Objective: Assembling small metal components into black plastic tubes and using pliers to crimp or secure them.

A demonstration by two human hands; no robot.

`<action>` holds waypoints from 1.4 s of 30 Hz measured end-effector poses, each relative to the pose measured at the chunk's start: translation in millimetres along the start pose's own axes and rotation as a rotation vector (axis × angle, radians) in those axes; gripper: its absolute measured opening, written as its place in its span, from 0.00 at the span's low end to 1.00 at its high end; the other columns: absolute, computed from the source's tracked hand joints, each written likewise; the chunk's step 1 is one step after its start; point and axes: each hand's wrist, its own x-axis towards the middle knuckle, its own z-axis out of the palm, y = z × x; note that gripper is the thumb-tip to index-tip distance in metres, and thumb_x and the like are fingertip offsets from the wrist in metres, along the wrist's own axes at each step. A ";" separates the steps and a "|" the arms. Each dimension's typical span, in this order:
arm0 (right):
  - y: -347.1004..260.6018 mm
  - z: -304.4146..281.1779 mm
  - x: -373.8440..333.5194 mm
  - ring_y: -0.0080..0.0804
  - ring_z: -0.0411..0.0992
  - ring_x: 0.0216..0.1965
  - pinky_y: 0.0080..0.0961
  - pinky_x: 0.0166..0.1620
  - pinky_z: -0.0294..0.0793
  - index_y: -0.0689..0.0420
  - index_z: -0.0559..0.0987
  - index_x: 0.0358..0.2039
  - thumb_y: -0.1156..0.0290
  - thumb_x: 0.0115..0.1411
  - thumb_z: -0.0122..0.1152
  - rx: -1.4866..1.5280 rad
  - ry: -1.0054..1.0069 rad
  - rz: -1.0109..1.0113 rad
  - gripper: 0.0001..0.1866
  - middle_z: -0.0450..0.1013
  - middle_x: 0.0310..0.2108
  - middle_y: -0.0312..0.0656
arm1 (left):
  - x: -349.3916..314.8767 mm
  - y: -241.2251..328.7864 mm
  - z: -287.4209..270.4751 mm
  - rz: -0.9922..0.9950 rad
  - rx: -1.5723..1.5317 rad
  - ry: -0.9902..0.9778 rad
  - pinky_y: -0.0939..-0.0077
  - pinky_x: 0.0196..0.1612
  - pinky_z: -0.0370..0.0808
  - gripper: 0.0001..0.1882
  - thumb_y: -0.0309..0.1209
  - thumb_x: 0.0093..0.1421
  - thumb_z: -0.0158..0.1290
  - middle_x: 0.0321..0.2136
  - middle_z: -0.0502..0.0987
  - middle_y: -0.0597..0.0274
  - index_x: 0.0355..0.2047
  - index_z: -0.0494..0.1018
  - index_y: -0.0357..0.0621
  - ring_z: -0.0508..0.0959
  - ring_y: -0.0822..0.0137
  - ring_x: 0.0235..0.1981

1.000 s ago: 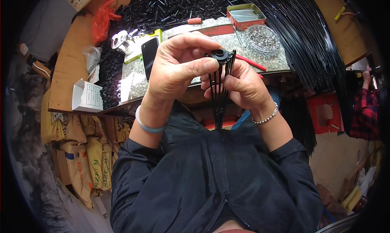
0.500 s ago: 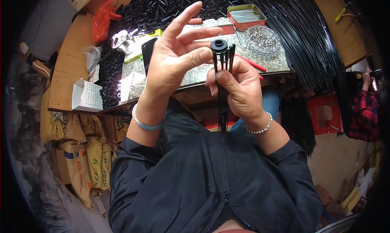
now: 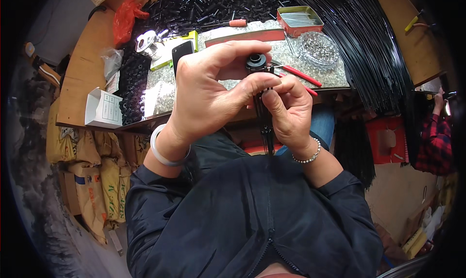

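Observation:
Upright in front of my chest is what looks like an umbrella frame, a round black hub with a hole in its top and thin black ribs hanging below. My left hand curls round the hub from the left, its thumb across the ribs just under it. My right hand pinches the ribs a little lower, thumb against bent fingers, close to the left thumb tip. The exact contact of the fingertips is partly hidden. Behind the hands, a pair of red-handled pliers lies on the stone-patterned worktop.
A clear bowl of small metal pieces and a red tin of thin wires stand beyond. Long black rods cover the right side; black parts heap behind. At left are a phone and white box. Another person's checked sleeve shows far right.
My left hand has come down from raised, spread fingers and closed round the hub. The right hand keeps its pinch on the ribs, which are now gathered more tightly.

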 end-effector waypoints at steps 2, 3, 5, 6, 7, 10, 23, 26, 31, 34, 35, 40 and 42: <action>-0.5 -2.4 0.0 0.25 0.74 0.35 0.19 0.39 0.75 0.61 0.67 0.38 0.75 0.59 0.55 -0.027 -0.035 0.053 0.08 0.73 0.35 0.42 | 2.0 -2.6 -3.3 0.052 0.045 -0.027 0.82 0.38 0.75 0.15 0.17 0.53 0.55 0.35 0.76 0.55 0.42 0.71 0.28 0.77 0.72 0.36; -0.5 -2.3 -0.1 0.25 0.74 0.35 0.19 0.39 0.75 0.61 0.67 0.38 0.75 0.59 0.55 -0.027 -0.035 0.053 0.08 0.73 0.35 0.42 | 2.4 -3.6 -4.2 0.104 0.091 -0.054 0.82 0.38 0.75 0.14 0.17 0.53 0.55 0.35 0.76 0.55 0.42 0.71 0.28 0.77 0.71 0.36; -0.3 -0.9 -0.2 0.25 0.74 0.33 0.19 0.38 0.75 0.60 0.66 0.41 0.75 0.59 0.55 0.103 -0.008 0.139 0.11 0.73 0.34 0.42 | 1.7 -4.4 -4.9 0.139 0.080 -0.059 0.81 0.38 0.75 0.14 0.17 0.53 0.55 0.35 0.76 0.54 0.41 0.71 0.28 0.77 0.71 0.36; -1.0 1.5 -0.1 0.25 0.74 0.33 0.19 0.38 0.75 0.60 0.66 0.41 0.75 0.59 0.55 0.104 -0.010 0.138 0.11 0.73 0.34 0.42 | 1.4 -4.7 -5.1 0.173 0.068 -0.066 0.81 0.38 0.75 0.14 0.18 0.53 0.55 0.34 0.76 0.54 0.41 0.71 0.28 0.77 0.71 0.36; -2.5 5.1 -0.1 0.24 0.74 0.31 0.18 0.36 0.75 0.60 0.66 0.41 0.74 0.60 0.55 0.125 0.018 0.158 0.11 0.73 0.33 0.42 | 1.4 -5.5 -5.2 0.173 0.068 -0.066 0.81 0.38 0.75 0.14 0.18 0.53 0.55 0.34 0.76 0.54 0.41 0.71 0.28 0.77 0.71 0.36; -5.6 10.0 1.2 0.21 0.72 0.27 0.15 0.30 0.72 0.59 0.67 0.38 0.66 0.62 0.51 0.072 0.017 0.200 0.10 0.72 0.28 0.40 | -0.1 -6.9 -3.0 0.247 0.099 -0.083 0.79 0.39 0.73 0.15 0.19 0.54 0.53 0.35 0.76 0.54 0.43 0.71 0.29 0.77 0.70 0.34; 6.4 7.0 2.2 0.31 0.66 0.18 0.27 0.24 0.64 0.63 0.68 0.35 0.57 0.66 0.42 -0.606 -0.067 0.105 0.19 0.66 0.18 0.42 | 5.4 -15.3 5.6 0.175 -0.049 -0.041 0.78 0.43 0.72 0.27 0.19 0.55 0.52 0.40 0.73 0.51 0.56 0.60 0.29 0.75 0.67 0.40; 12.9 8.9 5.5 0.59 0.68 0.24 0.40 0.24 0.65 0.63 0.66 0.38 0.67 0.63 0.45 -0.879 -0.026 -0.121 0.11 0.68 0.22 0.54 | 6.2 -16.2 4.9 0.175 -0.044 -0.007 0.75 0.45 0.73 0.25 0.15 0.55 0.50 0.39 0.74 0.51 0.55 0.60 0.29 0.76 0.66 0.41; 17.1 12.1 9.8 0.57 0.69 0.24 0.41 0.25 0.67 0.63 0.66 0.39 0.70 0.61 0.49 -0.966 0.022 -0.250 0.10 0.69 0.23 0.53 | 4.5 -18.1 9.5 0.195 0.031 0.078 0.74 0.47 0.73 0.23 0.16 0.57 0.48 0.40 0.74 0.51 0.54 0.62 0.29 0.76 0.66 0.41; 22.8 11.5 10.6 0.56 0.70 0.25 0.41 0.26 0.69 0.64 0.65 0.40 0.74 0.59 0.51 -1.005 0.042 -0.325 0.11 0.70 0.24 0.52 | 2.4 -18.2 12.0 0.181 0.027 0.051 0.73 0.48 0.73 0.23 0.17 0.59 0.46 0.43 0.73 0.49 0.56 0.59 0.29 0.75 0.66 0.43; 25.7 10.6 10.9 0.55 0.71 0.26 0.42 0.26 0.69 0.65 0.65 0.41 0.76 0.58 0.52 -1.033 0.039 -0.372 0.12 0.71 0.24 0.52 | 1.5 -18.6 14.8 0.205 0.063 0.081 0.73 0.49 0.72 0.24 0.17 0.59 0.44 0.44 0.72 0.48 0.57 0.57 0.29 0.74 0.65 0.45; 30.3 8.3 11.9 0.54 0.71 0.24 0.42 0.25 0.69 0.66 0.66 0.41 0.77 0.57 0.53 -1.051 0.009 -0.428 0.12 0.71 0.23 0.52 | -3.7 -17.5 17.8 0.240 0.222 0.110 0.69 0.54 0.68 0.26 0.17 0.61 0.39 0.51 0.67 0.44 0.60 0.49 0.30 0.69 0.59 0.53; 26.5 6.5 10.2 0.53 0.71 0.23 0.42 0.25 0.69 0.65 0.66 0.40 0.77 0.57 0.53 -1.032 -0.013 -0.404 0.12 0.71 0.23 0.52 | -6.4 -16.4 20.0 0.240 0.141 0.139 0.68 0.55 0.68 0.27 0.18 0.61 0.40 0.51 0.66 0.43 0.60 0.49 0.30 0.69 0.58 0.53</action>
